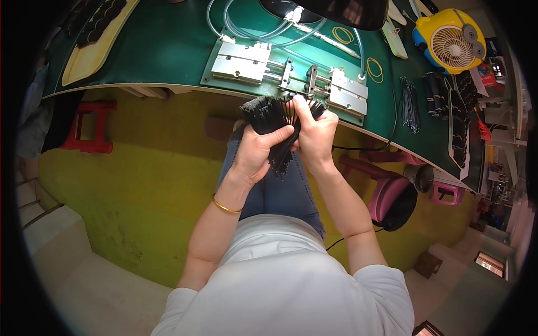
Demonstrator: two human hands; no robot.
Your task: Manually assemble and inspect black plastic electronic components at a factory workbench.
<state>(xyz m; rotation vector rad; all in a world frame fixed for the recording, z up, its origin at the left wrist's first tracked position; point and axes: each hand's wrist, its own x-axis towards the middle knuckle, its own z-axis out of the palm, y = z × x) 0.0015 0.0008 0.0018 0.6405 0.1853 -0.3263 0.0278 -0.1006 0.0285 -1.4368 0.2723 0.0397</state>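
Observation:
A thick bundle of short black wires point(262, 115) is held in front of my lap, close to the table's near edge. My left hand point(255, 148) is closed round its left side, thumb laid across the wires. My right hand point(317, 133) grips some of the wires on the right, with thumb and forefinger up near the small black jaws of a pneumatic fixture point(241, 60). Wire ends fan out above the left hand and hang below both hands. Whether a single wire touches the jaws is hidden by my fingers. The fixture's right metal block point(347, 94) stands just beyond my right hand.
Clear air hoses point(269, 38) loop behind the fixture under a black lamp point(350, 10). A yellow fan point(455, 47), a bunch of dark wires point(410, 106) and black coiled parts lie to the right. A yellow tray point(92, 59) sits at left. Red stool point(89, 127) and pink stool point(386, 193) stand below.

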